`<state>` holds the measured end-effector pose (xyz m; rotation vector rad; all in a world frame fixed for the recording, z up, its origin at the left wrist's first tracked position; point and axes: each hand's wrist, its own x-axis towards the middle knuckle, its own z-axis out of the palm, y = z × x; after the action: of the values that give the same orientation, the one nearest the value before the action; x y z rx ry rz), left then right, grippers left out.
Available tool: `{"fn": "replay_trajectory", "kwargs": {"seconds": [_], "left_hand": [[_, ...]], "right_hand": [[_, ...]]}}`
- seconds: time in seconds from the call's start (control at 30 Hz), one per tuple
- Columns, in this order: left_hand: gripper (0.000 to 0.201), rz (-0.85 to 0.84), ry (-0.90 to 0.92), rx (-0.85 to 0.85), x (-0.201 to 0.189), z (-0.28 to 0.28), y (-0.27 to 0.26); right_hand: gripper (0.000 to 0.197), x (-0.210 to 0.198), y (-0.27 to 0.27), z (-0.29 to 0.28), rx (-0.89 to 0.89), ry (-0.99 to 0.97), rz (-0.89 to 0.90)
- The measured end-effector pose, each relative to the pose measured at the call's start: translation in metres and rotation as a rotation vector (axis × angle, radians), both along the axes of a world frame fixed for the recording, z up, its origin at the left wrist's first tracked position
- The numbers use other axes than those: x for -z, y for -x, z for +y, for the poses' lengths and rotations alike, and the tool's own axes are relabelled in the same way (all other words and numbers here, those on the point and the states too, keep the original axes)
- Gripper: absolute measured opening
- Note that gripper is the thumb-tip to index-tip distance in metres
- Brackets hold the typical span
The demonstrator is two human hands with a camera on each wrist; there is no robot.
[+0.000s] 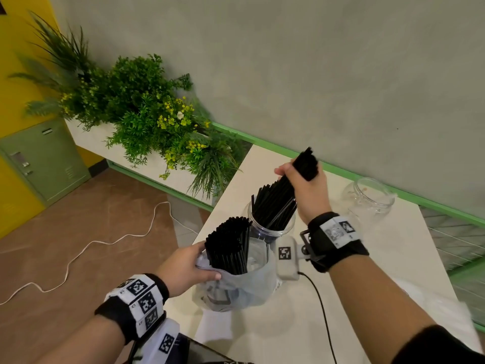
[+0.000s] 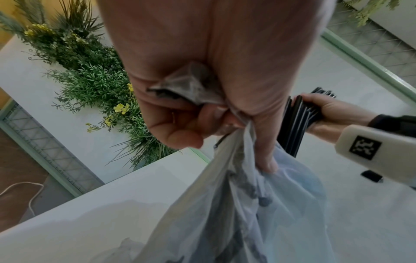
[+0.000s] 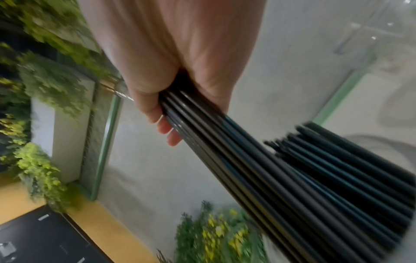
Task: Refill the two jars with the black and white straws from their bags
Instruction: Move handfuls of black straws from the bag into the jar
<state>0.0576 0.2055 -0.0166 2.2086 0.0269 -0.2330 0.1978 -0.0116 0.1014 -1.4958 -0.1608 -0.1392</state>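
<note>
Left hand (image 1: 185, 269) low, fingers curled, pinching bag (image 1: 236, 287) rim. Right hand (image 1: 305, 185) raised farther out, fist closed around black straws (image 1: 275, 203), both wrists banded.

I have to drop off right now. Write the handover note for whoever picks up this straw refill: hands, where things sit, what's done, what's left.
Right hand grips a bundle of black straws, its lower end in the near jar.
Left hand grips the rim of the plastic bag, which stands on the white table with more black straws upright in it.
Far jar stands by the wall with no straws in it.
Done: near jar partly filled with black.
Left: release this bundle, move the rest of the black ones, then the white straws; their bag isn't clearly visible.
</note>
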Motion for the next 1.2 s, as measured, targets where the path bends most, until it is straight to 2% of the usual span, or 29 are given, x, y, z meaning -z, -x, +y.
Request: {"fn": "replay_trajectory", "kwargs": {"seconds": [0.13,0.27,0.43,0.5,0.6,0.7,0.8,0.87,0.97,1.07,1.2], "left_hand": [[0.065,0.005,-0.006,-0.011,0.001,-0.001,0.000],[0.065,0.009,-0.017,-0.012,0.002,0.001,0.000],[0.066,0.016,-0.022,-0.008,0.002,0.002,0.000],[0.065,0.019,-0.035,-0.004,0.001,0.002,0.000],[0.064,0.023,-0.041,0.002,0.001,0.002,-0.001],[0.063,0.021,-0.043,0.004,0.002,0.002,-0.001],[0.062,0.023,-0.043,0.003,0.002,0.002,-0.001],[0.062,0.026,-0.038,0.001,0.003,0.003,-0.001],[0.061,0.030,-0.027,0.005,0.004,0.004,-0.001],[0.060,0.025,-0.016,0.006,0.006,0.004,-0.001],[0.060,0.036,-0.029,0.010,0.007,0.004,-0.002]], "right_hand": [[0.019,0.040,0.001,0.016,-0.071,-0.027,0.113],[0.019,0.071,0.000,0.022,-0.082,0.092,0.168],[0.037,0.086,-0.002,0.027,-0.148,0.415,0.011],[0.041,0.088,-0.005,0.029,-0.188,0.558,-0.103],[0.030,0.088,-0.009,0.030,-0.265,0.774,-0.261],[0.017,0.087,-0.015,0.031,-0.272,0.863,-0.277],[0.015,0.084,-0.021,0.032,-0.248,0.918,-0.275],[0.015,0.080,-0.027,0.031,-0.232,0.991,-0.349],[0.021,0.073,-0.041,0.023,-0.229,1.250,-0.508],[0.030,0.067,-0.052,0.013,-0.223,1.553,-0.539],[0.040,0.064,-0.059,0.004,-0.224,1.707,-0.542]]}}
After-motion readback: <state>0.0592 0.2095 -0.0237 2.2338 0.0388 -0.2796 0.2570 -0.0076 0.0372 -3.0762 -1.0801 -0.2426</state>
